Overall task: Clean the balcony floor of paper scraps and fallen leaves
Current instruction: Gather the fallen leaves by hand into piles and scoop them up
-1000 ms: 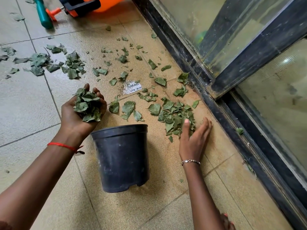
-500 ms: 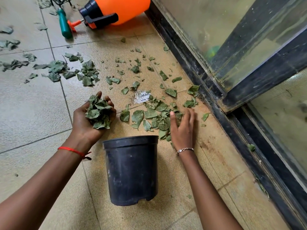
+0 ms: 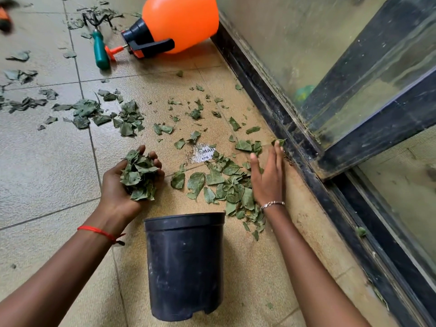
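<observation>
One wide-angle view from the person's head looks forward and steeply down, close over the floor (image 3: 47,161), pot (image 3: 185,267) near centre, door frame (image 3: 377,131) running along the right

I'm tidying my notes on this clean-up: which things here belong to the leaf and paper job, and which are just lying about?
Part of the job:
left hand gripping a handful of leaves
right hand, flat beside the leaf pile
paper scrap
scattered leaves
black pot, probably the bin

Lying about:
orange sprayer
green-handled tool
</observation>
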`<state>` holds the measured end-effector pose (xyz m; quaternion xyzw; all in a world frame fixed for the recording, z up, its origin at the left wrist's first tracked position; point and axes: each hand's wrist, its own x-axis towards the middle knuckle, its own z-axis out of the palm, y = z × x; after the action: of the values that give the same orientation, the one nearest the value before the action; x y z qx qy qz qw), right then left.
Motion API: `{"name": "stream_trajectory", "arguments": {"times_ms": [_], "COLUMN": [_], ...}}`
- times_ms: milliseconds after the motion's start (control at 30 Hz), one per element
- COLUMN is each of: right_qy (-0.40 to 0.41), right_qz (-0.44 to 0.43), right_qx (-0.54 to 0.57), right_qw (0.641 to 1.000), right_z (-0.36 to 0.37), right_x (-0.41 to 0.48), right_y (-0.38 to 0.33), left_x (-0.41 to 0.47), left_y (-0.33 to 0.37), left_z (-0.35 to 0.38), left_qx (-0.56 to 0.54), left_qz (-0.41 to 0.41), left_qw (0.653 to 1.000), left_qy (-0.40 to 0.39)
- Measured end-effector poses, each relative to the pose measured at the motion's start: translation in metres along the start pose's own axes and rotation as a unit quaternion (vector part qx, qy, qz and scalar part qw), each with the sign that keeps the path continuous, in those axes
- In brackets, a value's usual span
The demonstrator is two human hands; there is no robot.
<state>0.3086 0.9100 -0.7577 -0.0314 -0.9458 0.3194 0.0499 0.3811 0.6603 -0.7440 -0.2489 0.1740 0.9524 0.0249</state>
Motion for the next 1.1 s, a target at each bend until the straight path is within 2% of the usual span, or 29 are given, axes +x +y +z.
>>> {"name": "stream_trajectory", "arguments": {"times_ms": [133,200,267,333,367,433,467,533,600,667,767,867,967,1033,1100], "right_qy": [-0.075,-0.093,-0.042,0.02,0.026,-0.012,-0.049,-0.098,-0.055,0.0,-0.026,-0.046,-0.017,-0.073,-0.16], "right_qz": [-0.007,-0.038,-0.057,-0.024,0.007,0.032,0.018,-0.019,-0.032,0.012,0.029,-0.009,0.046,0.03,-0.036], "right_qx": [-0.128,-0.094,-0.003,0.048,0.04,-0.041,-0.065,-0.036,-0.005,-0.034,-0.111,-0.054,-0.019,-0.09,-0.077], "right_qw": [0.989,0.99,0.997,0.998,0.999,0.999,0.996,0.994,0.998,0.999,0.993,0.997,0.999,0.993,0.983], "right_z": [0.001,0.004,0.003,0.0,0.001,0.003,0.005,0.008,0.007,0.005,0.009,0.009,0.002,0.002,0.004], "right_x": [0.021,0.016,0.01,0.013,0.016,0.018,0.016,0.012,0.012,0.019,0.021,0.016,0.018,0.013,0.0], "right_y": [0.011,0.012,0.008,0.007,0.01,0.014,0.012,0.008,0.004,0.008,0.015,0.008,0.004,0.002,-0.006], "left_x": [0.001,0.002,0.002,0.002,0.002,0.001,0.002,0.002,0.004,0.005,0.002,0.001,-0.003,-0.003,-0.003], "left_y": [0.0,0.0,0.0,0.0,0.0,0.001,0.001,0.0,-0.001,0.0,0.001,0.001,0.001,0.002,0.002], "left_z": [-0.002,-0.002,-0.002,-0.003,-0.003,-0.002,-0.003,-0.003,-0.004,-0.007,-0.008,-0.009,-0.01,-0.011,-0.011], "left_qx": [-0.009,-0.009,-0.007,-0.008,-0.009,-0.01,-0.012,-0.009,-0.011,-0.013,-0.014,-0.012,-0.011,-0.018,-0.019], "left_qz": [0.005,0.004,0.001,0.002,0.004,0.003,0.003,0.002,0.006,0.004,-0.001,0.002,0.003,0.005,0.006], "left_qw": [1.0,1.0,1.0,1.0,1.0,1.0,1.0,1.0,1.0,1.0,1.0,1.0,1.0,1.0,1.0], "left_qy": [-0.003,-0.01,-0.014,-0.016,-0.016,-0.018,-0.021,-0.02,-0.007,-0.005,-0.003,-0.001,0.002,0.003,0.003]}}
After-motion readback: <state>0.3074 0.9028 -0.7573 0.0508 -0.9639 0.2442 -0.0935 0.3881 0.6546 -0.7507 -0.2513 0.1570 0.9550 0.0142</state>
